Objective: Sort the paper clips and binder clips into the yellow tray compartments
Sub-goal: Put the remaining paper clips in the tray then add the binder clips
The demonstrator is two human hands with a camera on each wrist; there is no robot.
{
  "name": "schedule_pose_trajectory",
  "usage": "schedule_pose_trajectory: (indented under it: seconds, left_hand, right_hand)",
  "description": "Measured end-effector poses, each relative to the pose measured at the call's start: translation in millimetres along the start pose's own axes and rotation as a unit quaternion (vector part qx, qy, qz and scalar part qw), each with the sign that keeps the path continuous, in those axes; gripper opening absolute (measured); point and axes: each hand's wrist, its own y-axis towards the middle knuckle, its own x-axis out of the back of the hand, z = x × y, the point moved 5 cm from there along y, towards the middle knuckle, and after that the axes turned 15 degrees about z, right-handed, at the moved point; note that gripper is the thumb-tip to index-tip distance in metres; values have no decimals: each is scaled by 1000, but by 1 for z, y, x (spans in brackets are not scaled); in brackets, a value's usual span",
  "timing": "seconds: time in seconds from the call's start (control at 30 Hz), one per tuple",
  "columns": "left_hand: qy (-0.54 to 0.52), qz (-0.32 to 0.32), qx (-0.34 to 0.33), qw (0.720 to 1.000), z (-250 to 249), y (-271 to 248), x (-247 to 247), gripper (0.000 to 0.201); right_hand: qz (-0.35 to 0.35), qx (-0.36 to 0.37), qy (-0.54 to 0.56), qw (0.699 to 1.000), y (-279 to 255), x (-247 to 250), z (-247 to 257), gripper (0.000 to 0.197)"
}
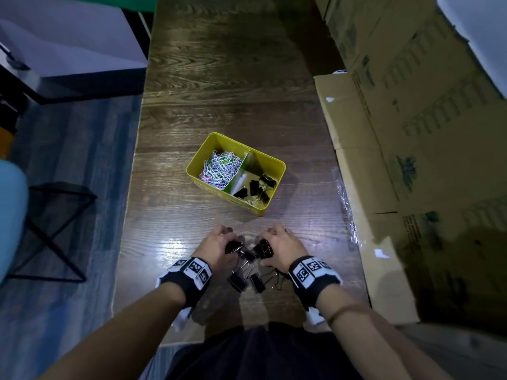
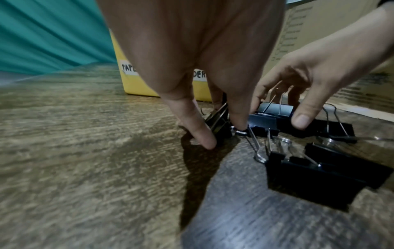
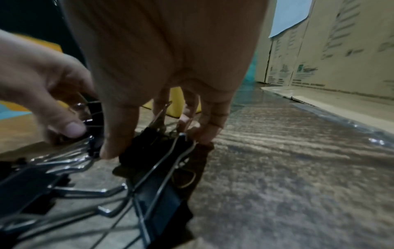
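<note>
The yellow tray [image 1: 270, 160] sits mid-table; its left compartment holds coloured paper clips [image 1: 220, 168], its right one several black binder clips [image 1: 258, 187]. Nearer me, several loose black binder clips [image 1: 247, 278] lie in a heap on the table between my wrists. My left hand [image 1: 231, 244] reaches down into the heap, thumb and fingers pinching one binder clip [image 2: 217, 121]. Close beside it my right hand [image 1: 267, 245] curls thumb and fingers round another binder clip [image 3: 153, 144]. Both clips are at or barely above the table surface.
The dark wooden table [image 1: 219, 91] runs away from me. Cardboard boxes [image 1: 411, 133] line its whole right side, with clear plastic film [image 1: 345, 204] along their foot. A black wire stool [image 1: 52, 229] stands on the floor to the left.
</note>
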Motion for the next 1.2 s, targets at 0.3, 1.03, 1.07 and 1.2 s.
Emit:
schedule_pose_trajectory:
  seconds: [0.3,1.03,1.07,1.2]
  left_hand:
    - [-443,-36,41,895,24,-9,7,20]
    - [-775,-11,-114,622,-2,-17,48,59]
    - [-776,-13,-110,621,-1,-17,49,56]
    - [-781,-30,-85,618,-1,-20,49,23]
  right_hand:
    - [-63,3,82,995,-5,11,-3,58]
    - [-59,-47,103,992,13,19,-6,30]
    - [-59,-29,169,983,11,20,-11,30]
    - [-86,37,397,913,-10,33,-26,27]
